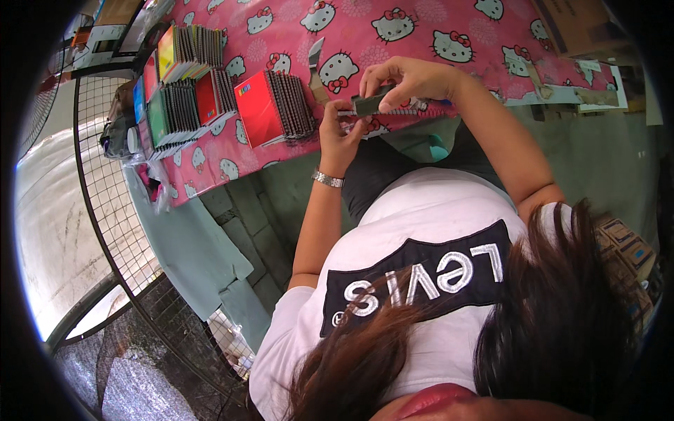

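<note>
Both the left hand [340,137] and right hand [415,78] grip a small dark-green block [366,105] at twelve o'clock; the step seems to be adjusting it, next calling for steady hold.

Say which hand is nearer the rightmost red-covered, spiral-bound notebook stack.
Left: the left hand is just right of the notebook stack; the right hand is farther right.

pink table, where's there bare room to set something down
Widest: the far middle of the pink table, between the blade-like tool and the cardboard box. Narrower: the near-left strip between the notebooks and the table edge. Crowded: the left, under the notebooks, and the near middle, where the left hand and right hand meet at a dark block.
</note>
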### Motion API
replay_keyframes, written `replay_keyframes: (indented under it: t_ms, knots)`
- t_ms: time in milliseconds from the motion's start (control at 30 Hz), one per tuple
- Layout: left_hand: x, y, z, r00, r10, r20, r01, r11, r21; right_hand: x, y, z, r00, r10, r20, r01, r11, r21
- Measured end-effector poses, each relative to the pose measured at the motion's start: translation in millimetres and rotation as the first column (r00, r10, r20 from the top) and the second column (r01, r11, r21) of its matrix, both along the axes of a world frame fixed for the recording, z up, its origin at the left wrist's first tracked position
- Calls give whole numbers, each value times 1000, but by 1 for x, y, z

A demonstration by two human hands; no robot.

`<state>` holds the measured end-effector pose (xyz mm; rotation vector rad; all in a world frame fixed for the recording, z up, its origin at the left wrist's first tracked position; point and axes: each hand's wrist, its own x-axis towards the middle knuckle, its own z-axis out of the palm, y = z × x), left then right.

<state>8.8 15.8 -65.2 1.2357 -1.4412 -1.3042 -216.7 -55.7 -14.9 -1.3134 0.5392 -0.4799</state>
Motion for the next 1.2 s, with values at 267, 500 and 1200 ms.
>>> replay_keyframes:
  t_ms: [267, 500, 1200]
  knots:
    - [-1, 4, 5, 996, 47, -82, -51, 998, -42, -46, -13, -33, 327, -891, -315, 48, 349, -936]
    - [4, 19, -8, 968, 219, -120, -223, 975, -20, -57, 76, -59, 308, -911, -273, 23, 294, -956]
    - [-13, 22, -5, 899, 357, -253, -367, 930, 10, -21, 75, 9, 721, -687, -90, 459, 570, -682]
